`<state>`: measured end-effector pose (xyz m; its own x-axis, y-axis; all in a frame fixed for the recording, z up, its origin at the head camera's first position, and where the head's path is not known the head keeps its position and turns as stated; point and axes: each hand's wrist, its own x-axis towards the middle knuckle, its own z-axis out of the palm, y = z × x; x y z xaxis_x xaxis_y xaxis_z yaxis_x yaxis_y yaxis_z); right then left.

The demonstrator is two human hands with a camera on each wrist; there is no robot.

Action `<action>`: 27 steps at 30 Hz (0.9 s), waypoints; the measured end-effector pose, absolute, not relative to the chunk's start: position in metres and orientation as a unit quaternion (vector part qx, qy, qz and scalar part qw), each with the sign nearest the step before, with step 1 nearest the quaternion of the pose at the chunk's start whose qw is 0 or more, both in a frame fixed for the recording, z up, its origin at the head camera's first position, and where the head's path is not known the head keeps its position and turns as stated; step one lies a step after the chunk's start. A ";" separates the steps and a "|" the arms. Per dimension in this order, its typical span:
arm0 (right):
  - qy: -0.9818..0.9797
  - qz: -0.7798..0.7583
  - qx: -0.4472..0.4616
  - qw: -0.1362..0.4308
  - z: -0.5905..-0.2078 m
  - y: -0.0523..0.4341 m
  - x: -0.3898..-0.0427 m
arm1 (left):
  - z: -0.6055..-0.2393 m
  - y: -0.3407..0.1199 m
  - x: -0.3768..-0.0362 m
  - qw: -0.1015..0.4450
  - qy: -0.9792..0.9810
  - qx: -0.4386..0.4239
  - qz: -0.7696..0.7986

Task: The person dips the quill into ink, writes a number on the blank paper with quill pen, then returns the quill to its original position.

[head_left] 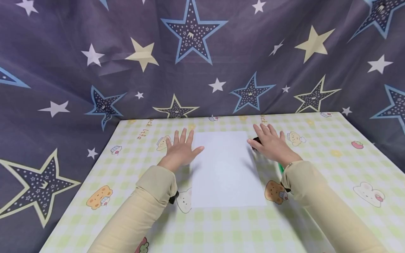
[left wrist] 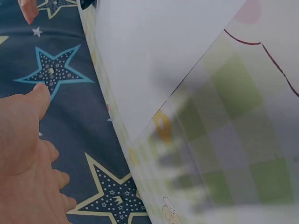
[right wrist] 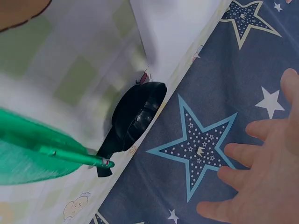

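Observation:
A blank white sheet of paper (head_left: 226, 172) lies flat on the table between my two hands. My left hand (head_left: 180, 149), fingers spread and palm down, is held over the table beside the sheet's left edge. On the other side my right hand (head_left: 270, 142) is likewise spread, near the sheet's upper right edge. Neither hand holds anything. Under the right hand, partly hidden in the head view, is a black object (right wrist: 138, 112) with a rounded head and a narrow tail. Beside it in the right wrist view are a green translucent piece (right wrist: 32, 161) and a thin green rod (right wrist: 77, 157); their kinds are unclear.
A green-checked tablecloth (head_left: 227, 228) with cartoon prints covers the table. Behind and to the sides hangs a dark cloth (head_left: 117, 73) patterned with stars. The table's far edge (head_left: 190, 118) meets this cloth.

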<state>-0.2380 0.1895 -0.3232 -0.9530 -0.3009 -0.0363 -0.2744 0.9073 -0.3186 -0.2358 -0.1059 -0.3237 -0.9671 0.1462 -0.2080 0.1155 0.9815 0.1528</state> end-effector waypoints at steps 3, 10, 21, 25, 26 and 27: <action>0.976 -0.156 -0.145 0.041 -0.323 0.193 -0.238 | -0.324 -0.107 -0.236 0.111 0.989 0.065 0.069; 0.977 -0.156 -0.137 0.044 -0.322 0.202 -0.237 | -0.325 -0.108 -0.236 0.113 0.989 0.062 0.075; 0.980 -0.156 -0.118 0.044 -0.324 0.219 -0.237 | -0.326 -0.109 -0.235 0.121 0.988 0.056 0.076; 0.981 -0.151 -0.114 0.043 -0.325 0.224 -0.237 | -0.328 -0.110 -0.235 0.122 0.988 0.057 0.075; 0.981 -0.152 -0.113 0.044 -0.326 0.225 -0.237 | -0.328 -0.110 -0.235 0.122 0.988 0.058 0.074; 0.981 -0.153 -0.113 0.045 -0.326 0.227 -0.237 | -0.328 -0.110 -0.235 0.122 0.988 0.058 0.073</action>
<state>-0.2371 0.2266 -0.3255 -0.9705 -0.2352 -0.0537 -0.2077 0.9277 -0.3103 -0.2350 -0.1102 -0.3285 -0.9635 0.1316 -0.2331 0.0957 0.9826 0.1589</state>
